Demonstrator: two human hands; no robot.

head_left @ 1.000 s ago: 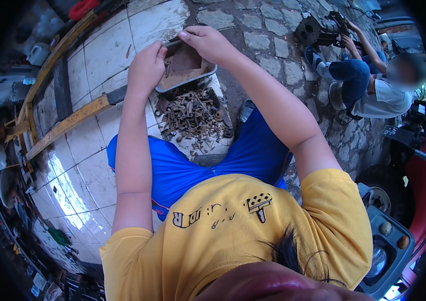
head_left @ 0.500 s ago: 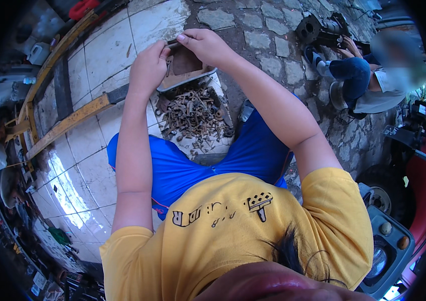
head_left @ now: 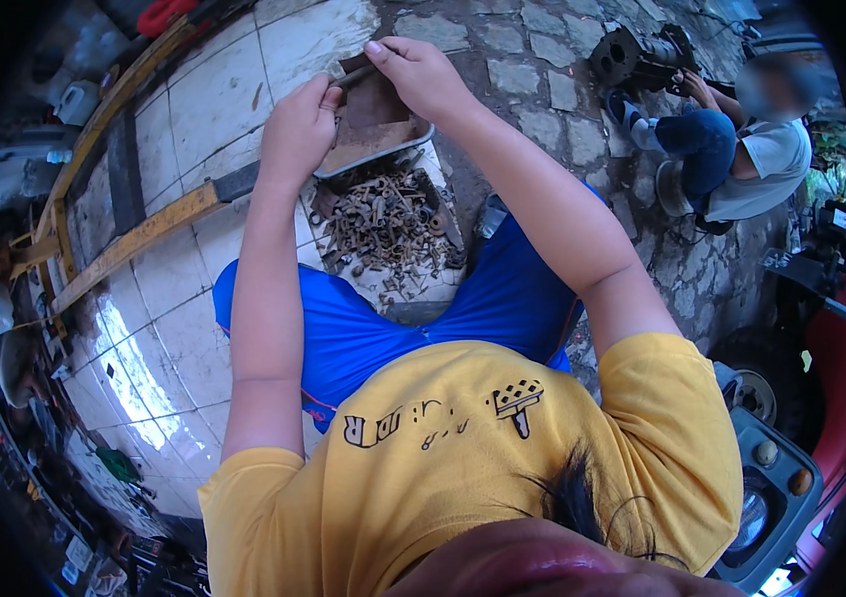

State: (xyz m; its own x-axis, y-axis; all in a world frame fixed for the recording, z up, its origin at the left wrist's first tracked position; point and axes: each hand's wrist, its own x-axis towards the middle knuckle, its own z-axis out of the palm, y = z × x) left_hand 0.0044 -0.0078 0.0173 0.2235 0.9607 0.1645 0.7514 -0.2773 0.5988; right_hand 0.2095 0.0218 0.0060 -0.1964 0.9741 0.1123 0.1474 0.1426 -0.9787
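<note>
While both hands grip the shallow rusty metal tray [head_left: 375, 124] at its far end, the work looks to be in its middle stretch: a heap of small rusted metal scraps, bolts and bits [head_left: 388, 221] already lies on the white tiled floor [head_left: 194, 99] just below the tray's near edge, and the tray itself seems nearly bare, with only brown grime showing on its inner face. Whether any pieces are left inside cannot be told from this angle.

The left hand [head_left: 298, 129] is closed over the tray's left rim, fingers curled around it. The right hand [head_left: 423, 75] is pinched on the far upper corner, thumb and fingers together on the metal. The tray is tilted, its far end raised and its light-coloured near lip low beside the heap, between the person's knees in blue trousers [head_left: 363, 333].

Beside the left hand a long yellow wooden bar [head_left: 134, 239] lies on the tiles. Another person [head_left: 741, 149] sits well apart on the stone paving.
</note>
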